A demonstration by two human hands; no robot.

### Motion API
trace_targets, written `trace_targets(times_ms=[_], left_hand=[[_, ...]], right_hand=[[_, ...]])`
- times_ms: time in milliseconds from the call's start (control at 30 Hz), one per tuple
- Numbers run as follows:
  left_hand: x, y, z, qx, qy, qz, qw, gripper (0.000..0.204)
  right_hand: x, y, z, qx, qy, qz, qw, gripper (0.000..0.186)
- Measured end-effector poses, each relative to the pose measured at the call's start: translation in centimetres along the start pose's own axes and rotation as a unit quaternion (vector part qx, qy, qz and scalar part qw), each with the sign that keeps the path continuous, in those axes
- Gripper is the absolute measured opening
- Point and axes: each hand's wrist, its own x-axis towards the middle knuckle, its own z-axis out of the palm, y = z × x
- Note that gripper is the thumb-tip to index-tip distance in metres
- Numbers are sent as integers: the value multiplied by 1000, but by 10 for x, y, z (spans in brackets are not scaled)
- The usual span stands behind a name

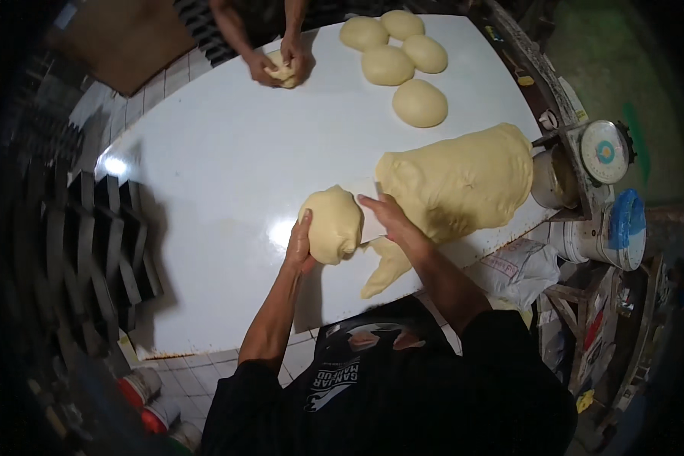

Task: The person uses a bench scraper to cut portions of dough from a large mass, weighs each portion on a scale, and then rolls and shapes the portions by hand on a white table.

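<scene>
My left hand point(301, 242) is curled around the left side of a rounded lump of pale yellow dough point(330, 223), its thumb on the dough's upper edge. In my right hand point(391, 219) is a flat white dough scraper point(371, 199), upright against the right side of the lump. A large, thick slab of dough point(463, 178) lies just beyond my right hand, its surface bumpy. Below my right wrist a narrow strip of dough point(387, 271) rests on the white table point(213, 175), partly hidden by my forearm.
Across the table a co-worker's hands point(283, 64) press a small dough piece. Several smooth dough balls point(420, 103) sit at the far right. Stacked dark pans point(106, 251) stand along the left edge. A dial scale point(605, 152), a metal pot point(553, 178) and buckets point(623, 232) crowd the right side.
</scene>
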Motion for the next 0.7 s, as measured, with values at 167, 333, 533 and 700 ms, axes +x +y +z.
trace_targets(times_ms=[167,333,533,700], left_hand=[[45,28,150,-153,-161,-33,974,65],[94,67,375,-50,-292,3,955,66],[167,28,670,12,-393,-9,919,52],[214,-62,887,-9,-499,-73,863,46]], right_hand=[[-53,-28,-126,370,-28,-109,922,49],[-107,-31,-271,286,105,-130,943,38],[-156,4,-398,318,128,-98,934,40],[-143,78,-482,297,183,-222,911,33]])
